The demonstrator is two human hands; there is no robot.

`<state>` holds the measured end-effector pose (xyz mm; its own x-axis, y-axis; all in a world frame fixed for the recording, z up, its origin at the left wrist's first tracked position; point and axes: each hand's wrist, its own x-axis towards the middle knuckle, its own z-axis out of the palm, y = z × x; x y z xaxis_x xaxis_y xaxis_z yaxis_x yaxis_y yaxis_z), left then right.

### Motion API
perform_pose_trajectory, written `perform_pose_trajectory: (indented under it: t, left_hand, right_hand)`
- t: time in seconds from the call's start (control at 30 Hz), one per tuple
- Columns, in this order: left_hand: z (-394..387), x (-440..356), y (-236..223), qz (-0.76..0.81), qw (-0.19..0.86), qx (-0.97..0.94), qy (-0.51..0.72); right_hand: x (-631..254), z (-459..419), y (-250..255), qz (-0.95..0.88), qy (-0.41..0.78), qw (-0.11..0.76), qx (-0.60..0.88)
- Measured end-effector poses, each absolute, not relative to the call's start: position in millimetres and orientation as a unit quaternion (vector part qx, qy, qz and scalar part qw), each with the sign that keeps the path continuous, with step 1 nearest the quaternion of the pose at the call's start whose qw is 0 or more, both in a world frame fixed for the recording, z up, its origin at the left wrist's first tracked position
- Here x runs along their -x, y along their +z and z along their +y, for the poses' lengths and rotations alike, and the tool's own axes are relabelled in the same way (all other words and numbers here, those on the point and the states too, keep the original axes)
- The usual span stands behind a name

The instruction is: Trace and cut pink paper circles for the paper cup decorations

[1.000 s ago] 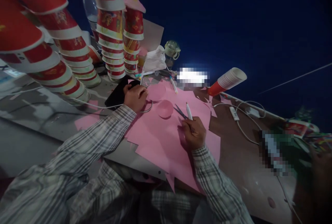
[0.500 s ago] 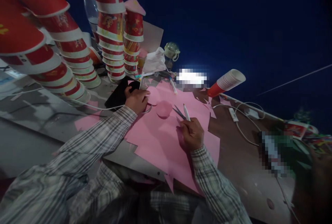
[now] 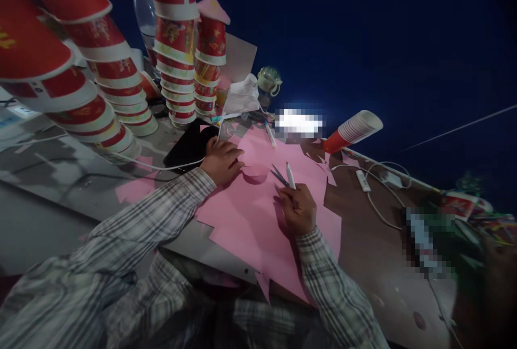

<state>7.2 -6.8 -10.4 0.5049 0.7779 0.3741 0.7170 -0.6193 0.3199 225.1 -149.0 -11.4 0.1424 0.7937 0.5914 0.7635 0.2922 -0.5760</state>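
My left hand (image 3: 221,161) lies palm down at the left side of the pink paper sheets (image 3: 258,220), its fingers a little apart. The fingertips reach the edge of a round pink paper piece (image 3: 256,172), which sits on the larger sheets. My right hand (image 3: 299,209) is closed around a pair of scissors (image 3: 279,175) and a white marker (image 3: 290,176). The scissor blades point up and left towards the round piece, with their handles hidden in the hand. The marker stands up beside the blades.
Tall stacks of red and white paper cups (image 3: 175,79) rise at the left. A black tablet-like object (image 3: 186,147) lies by my left wrist. Another marker (image 3: 270,133) rests behind the round piece. A tilted cup stack (image 3: 353,131) and white cables (image 3: 379,206) are at the right.
My left hand has shifted slightly right and down, and its fingers now cover where a second pink round piece showed. My right hand keeps its place with the scissors and marker.
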Motion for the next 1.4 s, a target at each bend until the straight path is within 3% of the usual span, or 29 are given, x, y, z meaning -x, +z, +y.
perform_pose_trajectory:
  t: [0.17, 0.53, 0.8, 1.0, 1.4]
  left_hand:
    - [-16.0, -8.5, -9.0, 0.313, 0.076, -0.924, 0.205]
    - [-22.4, -8.2, -8.8, 0.269, 0.07, -0.941, 0.193]
    - [-27.3, -7.8, -7.4, 0.267, 0.078, -0.942, 0.188]
    - [-27.4, -7.4, -10.1, 0.253, 0.067, -0.944, 0.203]
    - [-28.7, -8.0, -7.4, 0.243, 0.076, -0.944, 0.209]
  right_hand:
    - [-225.4, -148.9, -10.9, -0.659, 0.02, 0.455, 0.598]
    - [-241.3, -140.2, -5.3, -0.651, 0.046, 0.41, 0.637]
    - [-240.5, -73.3, 39.3, -0.737, 0.063, 0.253, 0.623]
    - [-214.4, 2.7, 34.7, -0.713, 0.068, 0.133, 0.685]
    - [-222.0, 64.7, 14.3, -0.663, 0.071, 0.075, 0.741]
